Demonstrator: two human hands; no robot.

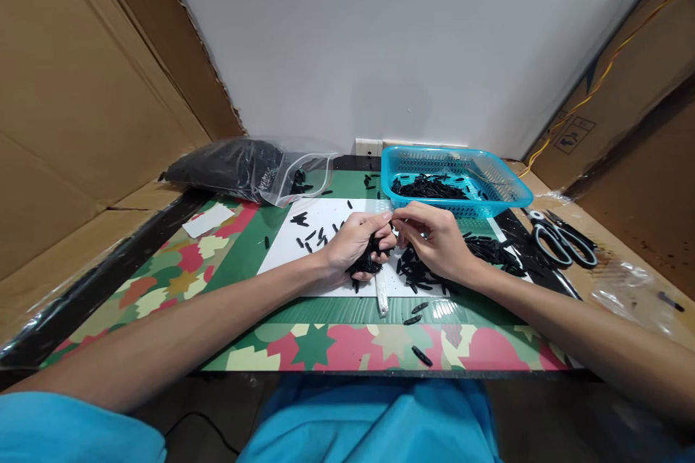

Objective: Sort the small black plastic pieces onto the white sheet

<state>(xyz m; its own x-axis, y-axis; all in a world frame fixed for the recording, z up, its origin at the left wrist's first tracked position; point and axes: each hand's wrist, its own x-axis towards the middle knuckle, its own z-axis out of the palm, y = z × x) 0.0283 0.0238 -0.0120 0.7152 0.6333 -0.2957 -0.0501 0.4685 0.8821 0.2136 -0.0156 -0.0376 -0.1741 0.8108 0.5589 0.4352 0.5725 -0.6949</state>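
Note:
My left hand (358,242) is closed around a bunch of small black elongated pieces (369,260), some poking out between the fingers. Its thumb meets the fingertips of my right hand (434,235), which are pinched together above the white sheet (282,253). Whatever sits in that right pinch is too small to make out. Loose black pieces (415,271) lie in a heap under and beside my right hand, and others are scattered on the left of the sheet. A narrow white strip (382,295) lies below my left hand.
A blue plastic basket (456,206) with black pieces stands at the back right. At the back left lies a clear zip bag (233,166) full of black pieces. Scissors (562,240) rest at the right. Cardboard walls (81,87) flank the patterned board (337,347).

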